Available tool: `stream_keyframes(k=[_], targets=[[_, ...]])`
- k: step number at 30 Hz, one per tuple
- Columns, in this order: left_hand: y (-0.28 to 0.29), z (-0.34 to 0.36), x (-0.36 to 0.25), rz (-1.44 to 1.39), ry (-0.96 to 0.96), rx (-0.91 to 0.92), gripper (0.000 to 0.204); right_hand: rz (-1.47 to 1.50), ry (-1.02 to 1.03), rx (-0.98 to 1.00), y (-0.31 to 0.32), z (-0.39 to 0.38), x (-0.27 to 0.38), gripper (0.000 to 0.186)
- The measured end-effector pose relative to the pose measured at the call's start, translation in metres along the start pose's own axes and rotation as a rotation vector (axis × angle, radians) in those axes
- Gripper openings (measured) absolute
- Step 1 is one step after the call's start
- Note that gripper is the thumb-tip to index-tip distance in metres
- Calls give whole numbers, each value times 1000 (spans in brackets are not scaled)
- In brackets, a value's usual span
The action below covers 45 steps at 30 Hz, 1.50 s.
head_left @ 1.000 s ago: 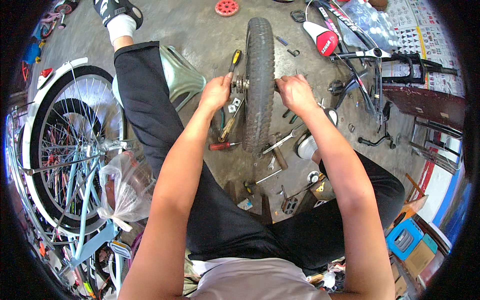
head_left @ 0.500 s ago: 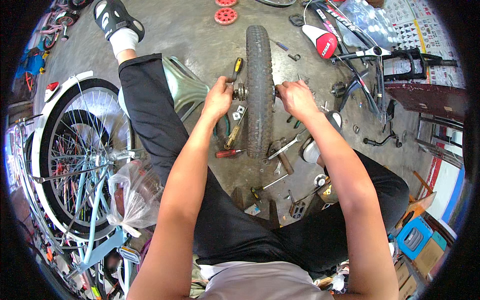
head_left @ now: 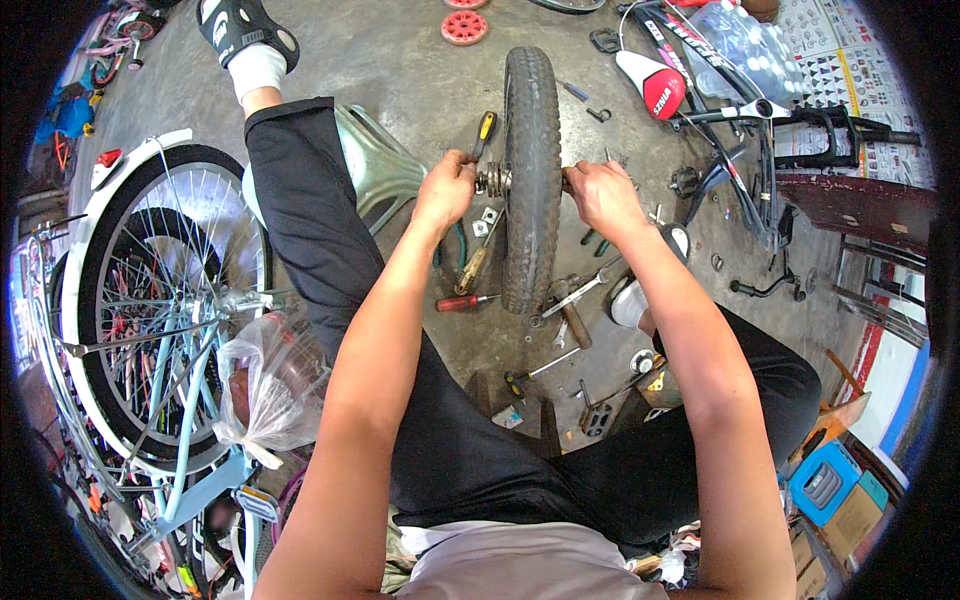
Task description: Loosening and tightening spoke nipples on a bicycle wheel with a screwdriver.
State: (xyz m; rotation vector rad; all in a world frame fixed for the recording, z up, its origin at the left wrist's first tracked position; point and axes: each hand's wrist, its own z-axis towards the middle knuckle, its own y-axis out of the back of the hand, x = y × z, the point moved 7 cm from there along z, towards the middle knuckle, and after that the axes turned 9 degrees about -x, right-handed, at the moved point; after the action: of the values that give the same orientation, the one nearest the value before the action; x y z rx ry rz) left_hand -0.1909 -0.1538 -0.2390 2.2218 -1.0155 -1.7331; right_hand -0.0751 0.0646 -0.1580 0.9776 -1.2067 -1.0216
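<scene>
A bicycle wheel with a knobbly black tyre (head_left: pixel 533 200) stands upright in front of me, seen almost edge-on. My left hand (head_left: pixel 446 192) is closed on the left end of its axle, beside the metal hub parts (head_left: pixel 494 180). On the other side, my right hand (head_left: pixel 606 196) pinches the axle's right end; my fingers mostly hide what they grip there. Just beyond my left fingers lies a yellow-and-black screwdriver (head_left: pixel 484 132). Below the left hand are a red-handled screwdriver (head_left: pixel 464 302) and a yellow-handled tool (head_left: pixel 474 268).
A hammer (head_left: pixel 576 324), a wrench (head_left: pixel 575 296) and other small tools lie around the wheel's foot. A light-blue bicycle (head_left: pixel 180 400) stands at left, near a pale green stool (head_left: pixel 385 165). Far right are a bike frame (head_left: pixel 735 165) and bottles (head_left: pixel 745 50). My legs flank the work.
The whole view has shifted slightly right. The wheel leans a little differently and sits slightly further right, with both hands still on its axle ends.
</scene>
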Motion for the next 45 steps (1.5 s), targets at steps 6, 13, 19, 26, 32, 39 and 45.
stream_keyframes(k=[6, 13, 19, 26, 32, 39, 45], targets=[[8, -1, 19, -138, 302, -25, 46, -25, -27, 19, 3, -5, -4, 11], [43, -23, -21, -847, 501, -56, 31, 486, -791, -116, 42, -12, -76, 48], [36, -14, -25, -857, 458, 38, 27, 607, -638, -292, 139, 39, 25, 101], [24, -11, -51, -416, 4, 37, 52, 621, -722, -321, 140, 22, 7, 88], [31, -16, -51, 50, 81, 27, 68, 717, -582, -432, 195, 18, 10, 84], [-10, -17, -36, 158, -178, 86, 62, 122, -417, -373, 154, 27, -21, 86], [-58, -54, -16, 562, -320, 510, 35, 144, -561, -326, 151, 36, -38, 84]])
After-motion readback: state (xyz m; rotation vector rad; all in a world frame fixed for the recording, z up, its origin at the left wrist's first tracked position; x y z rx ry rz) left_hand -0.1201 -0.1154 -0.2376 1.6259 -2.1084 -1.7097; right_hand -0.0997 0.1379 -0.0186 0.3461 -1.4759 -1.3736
